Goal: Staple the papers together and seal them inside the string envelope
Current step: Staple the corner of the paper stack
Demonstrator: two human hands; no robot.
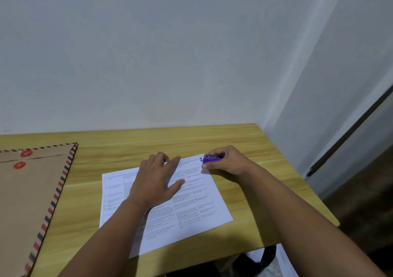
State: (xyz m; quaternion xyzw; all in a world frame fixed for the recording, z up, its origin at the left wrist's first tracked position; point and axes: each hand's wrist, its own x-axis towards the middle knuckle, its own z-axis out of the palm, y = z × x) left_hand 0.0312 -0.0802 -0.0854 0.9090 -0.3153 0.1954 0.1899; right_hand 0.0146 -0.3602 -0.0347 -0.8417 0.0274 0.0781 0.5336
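Note:
A stack of printed papers (191,210) lies on the wooden table (244,140), turned a little clockwise. My left hand (157,181) presses flat on the upper half of the sheets with fingers spread. My right hand (227,161) grips a small purple stapler (209,159) at the papers' far right corner, beside a handwritten "1". The brown string envelope (29,202), with red and blue striped edging and two red button discs (22,159), lies flat at the left edge of the table.
The table stands against a white wall, its right edge close to a corner. A dark rail (348,132) runs diagonally at the far right. Below the table's near edge something black and white (265,257) shows.

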